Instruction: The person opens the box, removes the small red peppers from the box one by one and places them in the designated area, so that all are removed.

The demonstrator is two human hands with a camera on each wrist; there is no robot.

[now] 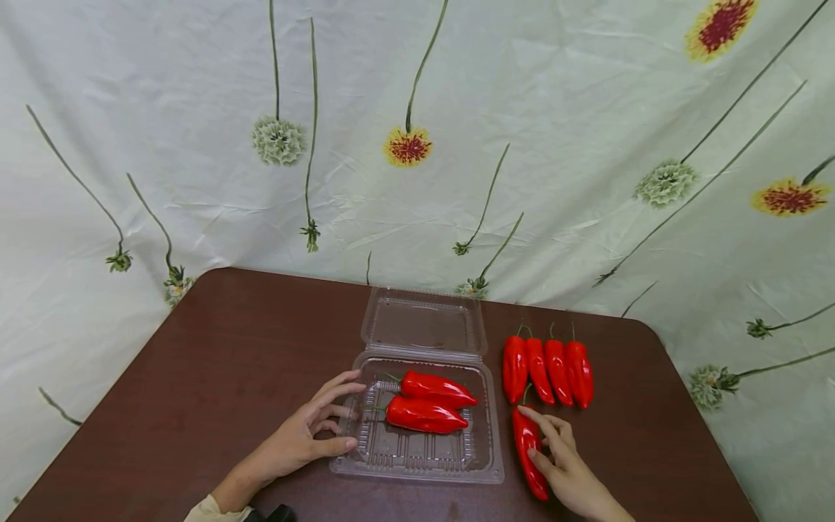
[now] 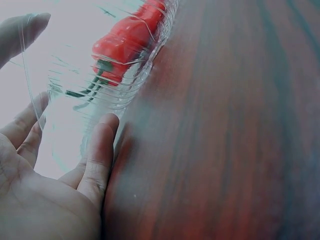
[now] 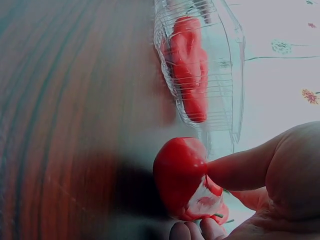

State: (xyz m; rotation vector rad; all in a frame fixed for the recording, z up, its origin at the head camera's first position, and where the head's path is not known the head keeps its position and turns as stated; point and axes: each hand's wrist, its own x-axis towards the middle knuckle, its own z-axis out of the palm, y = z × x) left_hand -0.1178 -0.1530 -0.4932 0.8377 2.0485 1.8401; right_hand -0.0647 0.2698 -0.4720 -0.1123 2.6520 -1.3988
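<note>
A clear plastic clamshell container (image 1: pixel 417 475) lies with its lid (image 1: pixel 424 322) folded back. Two red peppers with green stems, an upper one (image 1: pixel 437 389) and a lower one (image 1: pixel 427 415), lie side by side in its base. Spread along the container's left side, my left hand (image 1: pixel 306 431) rests its fingertips and thumb at the rim. My right hand (image 1: pixel 567 464) pinches another red pepper (image 1: pixel 527 442) on the table, right of the container. In the right wrist view the thumb presses that pepper (image 3: pixel 180 175) from one side, with fingertips at the other.
Several more red peppers (image 1: pixel 548 370) stand in a row behind my right hand, stems pointing away. The brown wooden table (image 1: pixel 215 384) ends at a pale flowered cloth (image 1: pixel 365 181) hanging behind it. A dark object (image 1: pixel 277 513) shows at my left sleeve.
</note>
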